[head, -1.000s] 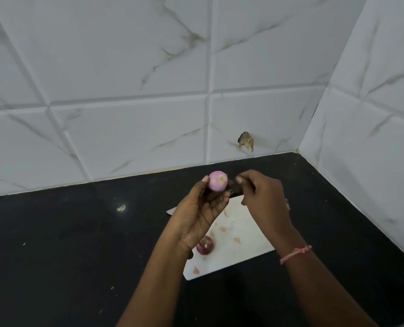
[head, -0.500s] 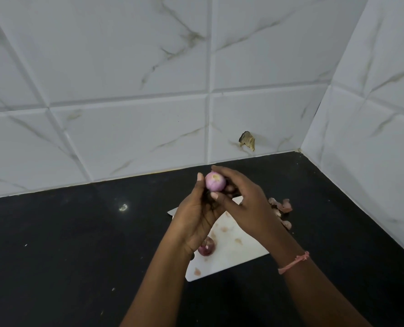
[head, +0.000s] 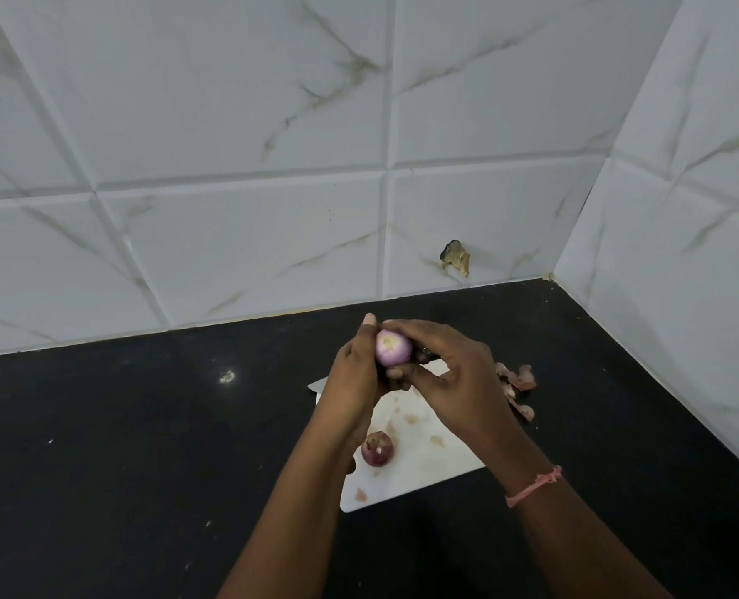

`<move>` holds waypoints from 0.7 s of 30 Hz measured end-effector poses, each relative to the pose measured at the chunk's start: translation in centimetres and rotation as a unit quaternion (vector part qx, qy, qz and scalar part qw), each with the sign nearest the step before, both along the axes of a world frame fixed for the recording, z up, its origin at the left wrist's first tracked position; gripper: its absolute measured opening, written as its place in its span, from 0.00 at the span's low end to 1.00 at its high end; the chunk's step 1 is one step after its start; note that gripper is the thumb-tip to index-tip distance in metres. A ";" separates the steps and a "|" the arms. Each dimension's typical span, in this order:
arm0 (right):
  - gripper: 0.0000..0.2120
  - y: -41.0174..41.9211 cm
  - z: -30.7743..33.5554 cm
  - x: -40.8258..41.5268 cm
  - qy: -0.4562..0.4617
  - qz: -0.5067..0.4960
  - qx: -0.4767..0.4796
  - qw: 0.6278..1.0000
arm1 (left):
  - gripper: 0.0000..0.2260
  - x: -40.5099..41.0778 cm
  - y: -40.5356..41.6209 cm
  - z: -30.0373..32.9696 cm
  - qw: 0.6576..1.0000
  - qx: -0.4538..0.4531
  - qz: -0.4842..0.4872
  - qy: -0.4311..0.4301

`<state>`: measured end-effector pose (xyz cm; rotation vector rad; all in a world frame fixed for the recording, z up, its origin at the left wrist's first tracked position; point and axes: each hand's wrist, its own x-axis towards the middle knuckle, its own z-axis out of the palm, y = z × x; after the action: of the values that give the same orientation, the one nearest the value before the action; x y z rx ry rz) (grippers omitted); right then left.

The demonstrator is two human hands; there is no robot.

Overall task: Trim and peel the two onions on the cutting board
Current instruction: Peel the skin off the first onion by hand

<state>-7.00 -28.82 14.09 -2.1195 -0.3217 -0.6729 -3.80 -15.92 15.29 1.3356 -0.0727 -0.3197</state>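
You are cupping a pale peeled onion (head: 393, 348) in your left hand (head: 356, 382) above the cutting board (head: 428, 473), right hand (head: 454, 373) fingers pinching its top; keep turning it, stripping leftover skin, while the second onion (head: 377, 448) is waiting at six o'clock.

A pale peeled onion (head: 393, 348) is held above the white cutting board (head: 419, 473), where a darker purple onion (head: 377, 448) lies

No readable text in view

No letters, numbers, brand marks or signs can be read anywhere in the frame. The marbled wall tiles (head: 238, 123) carry only grey-brown veining, and the white cutting board (head: 423, 460) at lower centre and the dark bench (head: 99, 447) show no print or label.
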 end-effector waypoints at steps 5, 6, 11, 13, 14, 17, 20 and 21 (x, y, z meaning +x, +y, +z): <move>0.22 -0.1 -0.2 -0.1 0.019 0.000 0.068 0.997 | 0.22 -0.1 0.4 0.0 0.999 -0.006 -0.037 0.004; 0.22 -0.1 -0.4 -0.2 0.013 -0.003 0.069 0.998 | 0.22 -0.1 0.5 0.0 0.999 -0.009 -0.047 0.004; 0.21 0.2 -1.1 -0.1 0.001 -0.026 0.083 0.996 | 0.20 -0.4 0.4 -0.2 0.997 -0.009 -0.074 -0.005; 0.22 0.3 -1.3 0.0 0.006 -0.028 0.097 0.995 | 0.19 -0.3 0.1 -0.2 0.998 0.000 -0.068 -0.002; 0.21 0.3 -1.3 0.0 0.007 -0.026 0.101 0.994 | 0.18 -0.3 0.0 -0.2 0.998 0.001 -0.064 0.004; 0.22 0.1 -1.3 0.1 -0.005 -0.024 0.064 0.998 | 0.18 -0.2 -0.1 -0.1 0.998 -0.007 -0.053 0.020; 0.23 -0.1 -1.3 0.3 -0.017 -0.023 0.023 0.999 | 0.19 0.0 0.0 -0.2 0.998 -0.012 -0.055 0.035; 0.23 -0.2 -1.3 0.3 -0.022 -0.024 0.011 0.999 | 0.19 0.1 0.1 -0.3 0.998 -0.015 -0.057 0.039</move>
<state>-6.65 -28.98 12.78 -2.0996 -0.2885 -0.7487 -3.68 -15.83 14.96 1.2907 -0.0872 -0.4648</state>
